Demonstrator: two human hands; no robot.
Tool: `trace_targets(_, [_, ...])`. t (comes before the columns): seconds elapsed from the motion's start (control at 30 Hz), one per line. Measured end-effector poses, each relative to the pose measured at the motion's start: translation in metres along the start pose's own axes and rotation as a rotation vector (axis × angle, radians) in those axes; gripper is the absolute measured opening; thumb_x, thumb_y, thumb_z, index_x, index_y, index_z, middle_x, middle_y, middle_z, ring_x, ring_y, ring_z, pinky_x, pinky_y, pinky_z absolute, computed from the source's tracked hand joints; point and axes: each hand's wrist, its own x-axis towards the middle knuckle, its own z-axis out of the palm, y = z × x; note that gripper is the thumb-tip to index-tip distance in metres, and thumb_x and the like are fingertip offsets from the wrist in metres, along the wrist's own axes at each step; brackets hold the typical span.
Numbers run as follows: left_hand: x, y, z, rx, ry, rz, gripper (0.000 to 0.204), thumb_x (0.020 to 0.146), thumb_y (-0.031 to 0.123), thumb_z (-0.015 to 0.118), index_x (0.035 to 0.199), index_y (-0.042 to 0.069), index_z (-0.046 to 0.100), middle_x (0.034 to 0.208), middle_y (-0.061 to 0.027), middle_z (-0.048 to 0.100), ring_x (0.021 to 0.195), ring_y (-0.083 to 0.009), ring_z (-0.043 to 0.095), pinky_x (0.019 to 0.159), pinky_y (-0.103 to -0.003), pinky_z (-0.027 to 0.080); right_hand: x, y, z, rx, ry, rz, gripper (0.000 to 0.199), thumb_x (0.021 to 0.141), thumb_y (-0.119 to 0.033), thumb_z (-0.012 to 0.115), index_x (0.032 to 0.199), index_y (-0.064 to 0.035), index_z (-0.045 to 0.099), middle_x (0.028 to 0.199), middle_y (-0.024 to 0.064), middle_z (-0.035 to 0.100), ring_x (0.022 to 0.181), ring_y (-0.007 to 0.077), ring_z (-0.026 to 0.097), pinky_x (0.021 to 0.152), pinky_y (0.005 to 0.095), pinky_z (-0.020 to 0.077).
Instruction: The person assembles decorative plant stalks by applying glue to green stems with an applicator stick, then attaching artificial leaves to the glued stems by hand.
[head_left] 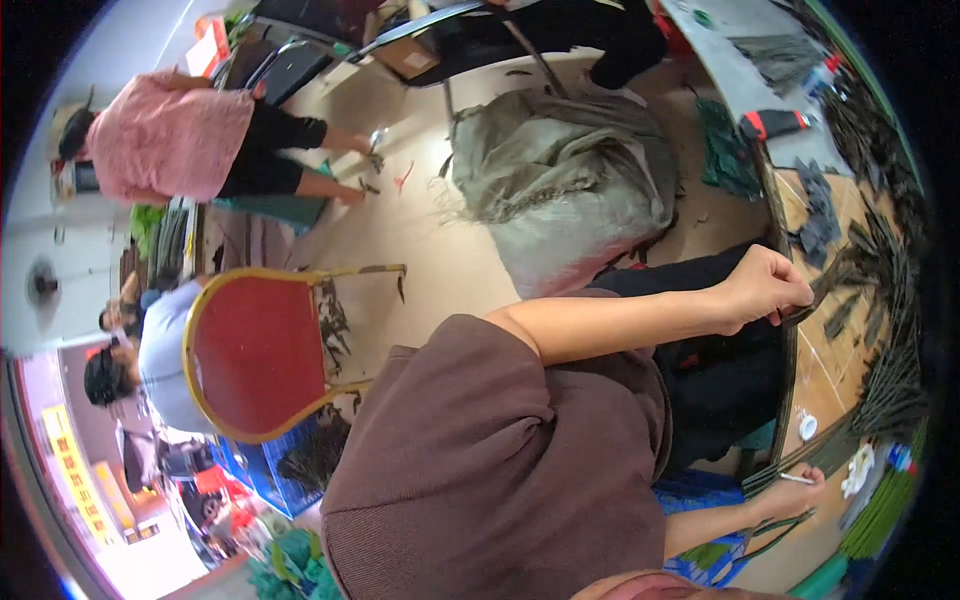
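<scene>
Hands work at the wooden table (812,375). Our left hand (765,290) is shut tight on a dark green leaf strip (812,300) at the table's edge. Our right hand (800,492) pinches long green stems (775,470). We should hold both firmly and keep them flat. Piles of green strips (890,390) crowd the table. A gray sack (560,190) and a red chair (255,350) sit on the floor nearby.

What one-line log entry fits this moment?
left hand: pinches dark strip | right hand: holds white stick over green stems | surface: wooden table
</scene>
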Motion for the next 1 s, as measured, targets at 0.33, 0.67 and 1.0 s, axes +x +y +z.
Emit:
trace_targets(0.33, [-0.028, 0.026, -0.015, -0.048, 0.010, 0.135, 0.011, 0.073, 0.009, 0.067, 0.069, 0.001, 0.061, 0.063, -0.0033, 0.058, 0.055, -0.0099, 0.053, 0.046, -0.025, 0.044, -0.012, -0.008, -0.005, -0.215, -0.023, 0.028, 0.026, 0.075, -0.021, 0.063, 0.093, -0.0025, 0.055, 0.082, 0.0148, 0.061, 0.077, 0.0312, 0.059, 0.069, 0.0420, 0.0441])
trace_targets(0.67, [-0.040, 0.020, 0.000, -0.094, -0.069, 0.026, 0.010, 0.074, 0.009, 0.066, 0.070, 0.002, 0.061, 0.062, -0.0028, 0.057, 0.053, -0.0100, 0.052, 0.045, -0.025, 0.045, -0.019, 0.044, -0.029, -0.043, -0.006, 0.034, 0.032, 0.073, -0.020, 0.068, 0.092, 0.0012, 0.054, 0.080, 0.0198, 0.058, 0.077, 0.0345, 0.056, 0.071, 0.0406, 0.0433])
trace_targets(1.0, [-0.017, -0.052, 0.035, -0.093, -0.164, -0.183, 0.010, 0.078, 0.014, 0.064, 0.082, 0.005, 0.062, 0.068, -0.0002, 0.055, 0.060, -0.0091, 0.052, 0.054, -0.026, 0.047, -0.080, 0.020, -0.079, 0.302, 0.247, 0.216, 0.020, 0.072, 0.003, 0.061, 0.087, -0.0053, 0.049, 0.076, 0.0035, 0.048, 0.070, 0.0138, 0.047, 0.065, 0.0265, 0.0425])
